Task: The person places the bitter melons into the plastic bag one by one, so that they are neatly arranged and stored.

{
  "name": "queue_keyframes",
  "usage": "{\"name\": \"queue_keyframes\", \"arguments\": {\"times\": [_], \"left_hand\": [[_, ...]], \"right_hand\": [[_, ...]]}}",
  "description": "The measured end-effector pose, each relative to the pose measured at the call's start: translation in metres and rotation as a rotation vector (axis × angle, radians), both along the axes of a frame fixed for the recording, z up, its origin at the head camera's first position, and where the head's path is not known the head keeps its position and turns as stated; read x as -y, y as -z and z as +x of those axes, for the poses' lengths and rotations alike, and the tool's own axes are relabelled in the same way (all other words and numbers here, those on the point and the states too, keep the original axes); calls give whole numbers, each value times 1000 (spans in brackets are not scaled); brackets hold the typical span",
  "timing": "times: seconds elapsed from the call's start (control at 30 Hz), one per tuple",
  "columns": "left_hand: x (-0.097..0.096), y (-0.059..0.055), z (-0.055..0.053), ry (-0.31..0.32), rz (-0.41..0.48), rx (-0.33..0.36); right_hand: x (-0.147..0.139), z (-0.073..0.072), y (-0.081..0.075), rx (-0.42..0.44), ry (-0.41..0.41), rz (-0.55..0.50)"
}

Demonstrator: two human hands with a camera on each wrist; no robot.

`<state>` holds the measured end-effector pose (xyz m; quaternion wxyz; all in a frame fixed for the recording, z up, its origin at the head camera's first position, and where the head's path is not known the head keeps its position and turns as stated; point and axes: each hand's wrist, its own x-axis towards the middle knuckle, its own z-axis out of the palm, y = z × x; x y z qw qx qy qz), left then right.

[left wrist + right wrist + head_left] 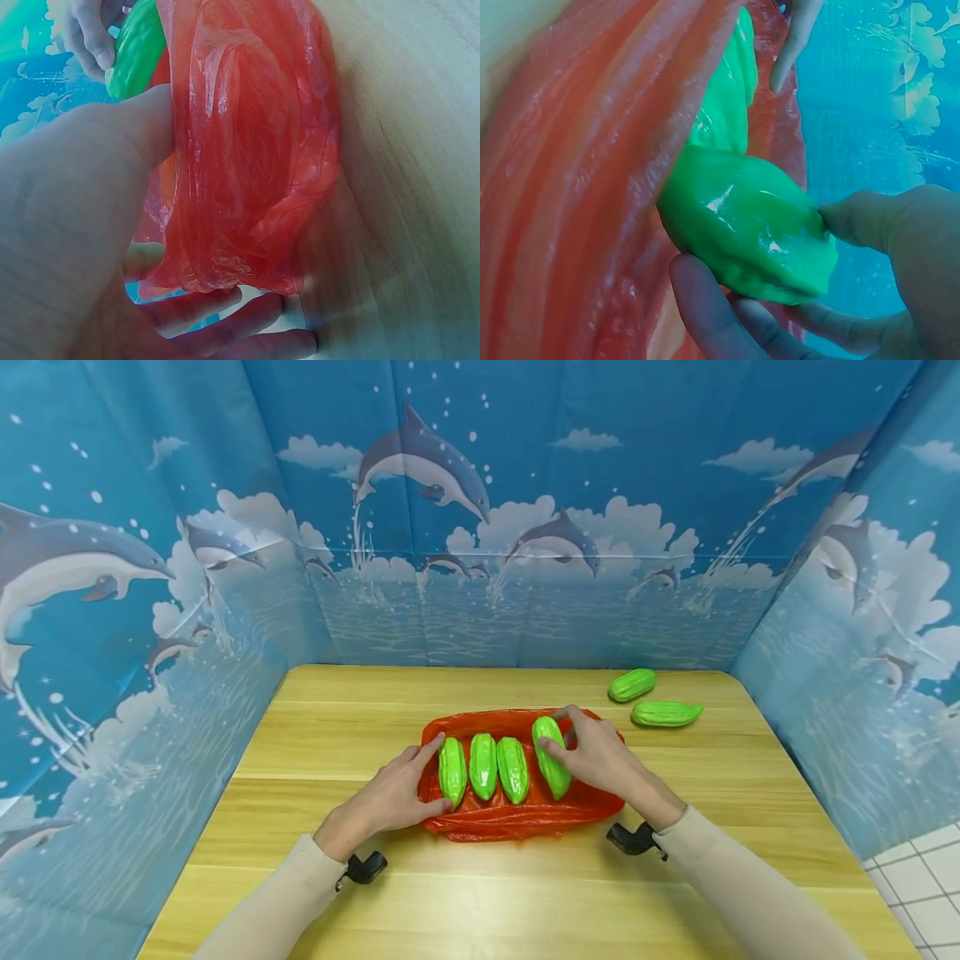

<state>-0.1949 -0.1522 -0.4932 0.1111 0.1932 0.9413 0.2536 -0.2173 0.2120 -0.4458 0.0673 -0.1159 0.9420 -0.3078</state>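
An opened red plastic bag (495, 827) lies in an oblong shape on the table. Three glossy, ridged green bitter melons sit side by side in it: a left one (452, 772), a middle one (483, 767) and a right one (513, 770). My right hand (600, 760) pinches another bitter melon (551, 758) between thumb and fingers, tilted at the bag's right side; the right wrist view shows this melon (750, 225) close up. My left hand (393, 789) holds the bag's left end, thumb (150, 124) over its edge and fingers (255, 322) around the outside.
Two more bitter melons lie on the wooden table (315, 710) at the back right, one (632, 685) behind the other (666, 713). A blue dolphin-print curtain (525, 610) encloses the table's back and sides. Black wrist mounts (366, 867) stick out beneath both sleeves.
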Motion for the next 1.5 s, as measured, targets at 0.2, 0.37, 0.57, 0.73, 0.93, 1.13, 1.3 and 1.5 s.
{"name": "queue_keyframes", "arguments": {"times": [0.2, 0.37, 0.57, 0.73, 0.93, 1.13, 1.3, 1.5], "left_hand": [[-2, -2, -1, 5, 3, 0], [-4, -3, -2, 9, 3, -5], [-6, -4, -3, 13, 3, 0], [-5, -5, -4, 8, 7, 11], [-4, -4, -3, -1, 8, 28], [-4, 0, 1, -2, 11, 46], [-2, 0, 2, -16, 18, 37], [-2, -3, 4, -12, 18, 38]], "right_hand": [[1, 0, 2, 38, 17, 2], [2, -1, 3, 67, 28, 4], [1, -4, 8, 100, 46, 13], [1, -5, 11, 111, 35, 21], [1, 2, 17, 87, 4, 46], [0, 11, 19, 52, -22, 58], [-2, 15, 13, -9, -50, 36], [-16, 18, 0, -125, -81, -25]]}}
